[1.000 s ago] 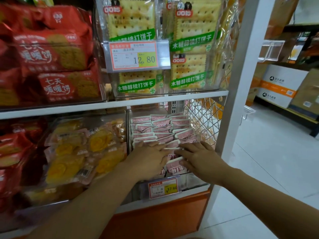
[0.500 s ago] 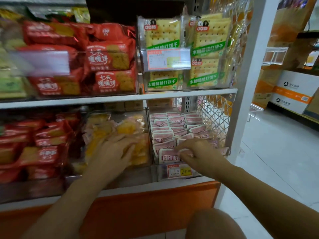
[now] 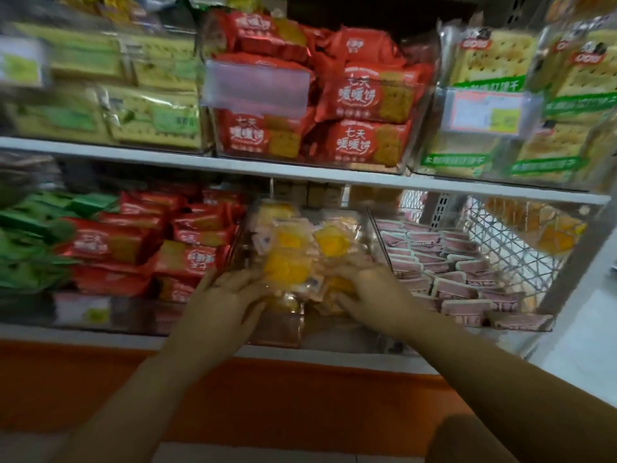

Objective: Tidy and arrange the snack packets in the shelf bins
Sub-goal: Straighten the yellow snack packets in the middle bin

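The shelving unit fills the view, its upper shelf board (image 3: 300, 168) running across above the lower row of clear bins. An orange base panel (image 3: 267, 396) lies below the lower shelf edge (image 3: 334, 357), and a wire mesh side panel (image 3: 500, 248) closes the right end. The low gap under the upper board is the only room above the bins.

In the lower row, green packets (image 3: 30, 245) sit far left, then red packets (image 3: 133, 242). The yellow-centred packets (image 3: 290, 242) are heaped in the middle bin and pink packets (image 3: 460, 285) stand in rows on the right.

The left hand (image 3: 223, 302) meets the heap's front left edge, fingers slightly spread and thumb lower. Blur hides whether it grips. The right hand (image 3: 377, 295) is at the front right edge, fingers curled over a yellow-centred packet with the thumb beneath.
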Tool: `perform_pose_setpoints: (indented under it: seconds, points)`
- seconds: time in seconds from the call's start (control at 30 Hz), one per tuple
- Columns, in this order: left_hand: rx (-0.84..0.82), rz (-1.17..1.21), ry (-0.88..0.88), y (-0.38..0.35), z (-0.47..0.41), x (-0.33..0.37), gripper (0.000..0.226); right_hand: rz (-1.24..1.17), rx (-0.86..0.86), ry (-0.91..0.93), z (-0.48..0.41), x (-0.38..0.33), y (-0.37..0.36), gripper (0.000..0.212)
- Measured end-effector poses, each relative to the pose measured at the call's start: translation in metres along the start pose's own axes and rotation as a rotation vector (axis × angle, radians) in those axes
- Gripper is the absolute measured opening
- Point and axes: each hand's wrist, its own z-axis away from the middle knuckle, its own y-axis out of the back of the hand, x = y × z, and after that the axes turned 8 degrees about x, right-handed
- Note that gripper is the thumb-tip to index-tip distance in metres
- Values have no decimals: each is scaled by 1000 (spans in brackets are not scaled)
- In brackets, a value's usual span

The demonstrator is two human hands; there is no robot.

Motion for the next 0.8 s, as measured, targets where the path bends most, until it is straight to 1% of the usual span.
perform_pose_setpoints:
  seconds: [0.1, 0.17, 0.2, 0.23, 0.27, 0.3, 0.33, 0.37, 0.4, 0.5, 0.6, 0.63, 0.73, 0.8]
  points:
    - [30, 76, -6, -10, -4, -7, 26, 12, 120, 17, -22, -12, -12, 43]
    - [73, 109, -35, -11, -11, -9, 23, 27, 168, 35, -40, -21, -17, 52]
    - [90, 126, -41, -11, -15, -10, 25, 32, 152, 30, -49, -24, -18, 59]
    - [99, 148, -41, -9, -19, -11, 31, 40, 103, 9, -59, -25, -19, 67]
    - [109, 173, -35, -7, -22, -11, 36, 54, 26, -27, -68, -25, -19, 72]
    - [106, 194, -15, -6, -24, -12, 35, 71, -49, -57, -76, -24, -21, 76]
    - [90, 205, 0, -7, -26, -12, 31, 72, -103, -81, -82, -22, -22, 74]
    - [78, 208, 4, -8, -26, -13, 28, 60, -120, -88, -86, -20, -24, 68]
    - [74, 213, 4, -8, -26, -14, 26, 51, -97, -83, -86, -19, -25, 59]
    - [97, 250, 38, -5, -26, -17, 24, 35, 54, -45, -78, -18, -27, 39]
    - [193, 276, 73, 0, -23, -20, 25, -23, 220, -21, -67, -26, -24, 34]
    - [228, 279, 79, 2, -21, -20, 30, -50, 299, -20, -63, -29, -21, 33]
    - [320, 355, 122, 8, -17, -17, 55, -164, 513, -2, -55, -41, -7, 29]
    - [407, 441, 117, 15, -17, -12, 65, -206, 572, 65, -49, -53, 6, 28]
